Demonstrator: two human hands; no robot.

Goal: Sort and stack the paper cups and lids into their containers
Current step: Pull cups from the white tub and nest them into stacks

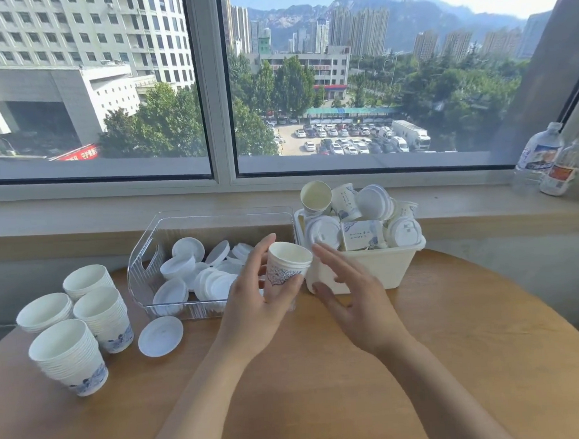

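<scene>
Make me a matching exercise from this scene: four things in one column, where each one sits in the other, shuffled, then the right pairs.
Things
1. paper cup
2. loose lid
3. pile of lids
4. water bottles

Places
A. on the windowsill at far right
B. inside the clear bin
C. held in the left hand
D. flat on the table, in front of the clear bin

Pairs: 1-C, 2-D, 3-B, 4-A

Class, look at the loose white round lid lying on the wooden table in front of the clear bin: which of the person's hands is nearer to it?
Left. The left hand, gripping a paper cup, is just right of the loose white round lid; the open right hand lies farther right.
</scene>
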